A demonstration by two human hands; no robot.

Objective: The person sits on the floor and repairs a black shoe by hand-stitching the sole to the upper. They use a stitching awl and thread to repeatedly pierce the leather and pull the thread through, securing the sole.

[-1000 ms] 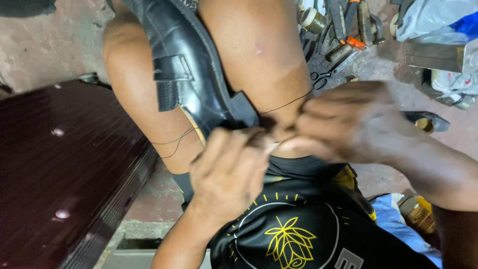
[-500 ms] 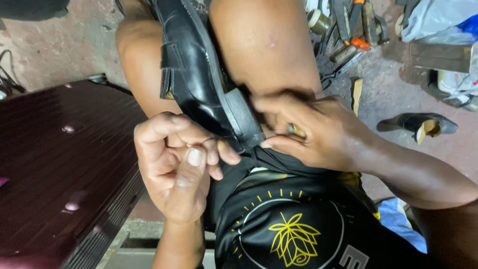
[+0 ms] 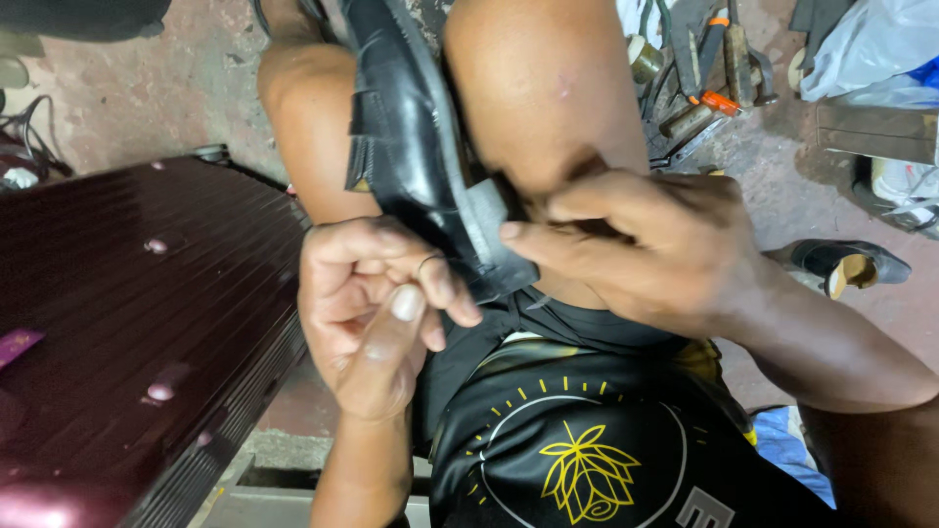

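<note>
A black leather shoe is clamped between my bare knees, its heel end pointing toward me. My right hand pinches the shoe's heel edge with fingers and thumb. My left hand sits just left of the heel, fingers curled, with a thin dark thread looped around the index finger. The thread's run to the shoe is too fine to follow. I wear black shorts with a yellow flower print.
A dark maroon ribbed case fills the left side. Hand tools with orange grips lie on the concrete floor at the upper right. Another black shoe lies at the right, near white plastic bags.
My left hand drew back from the heel to the left with the thread. My right hand slid along to the heel edge. The view moved closer to the shoe.
</note>
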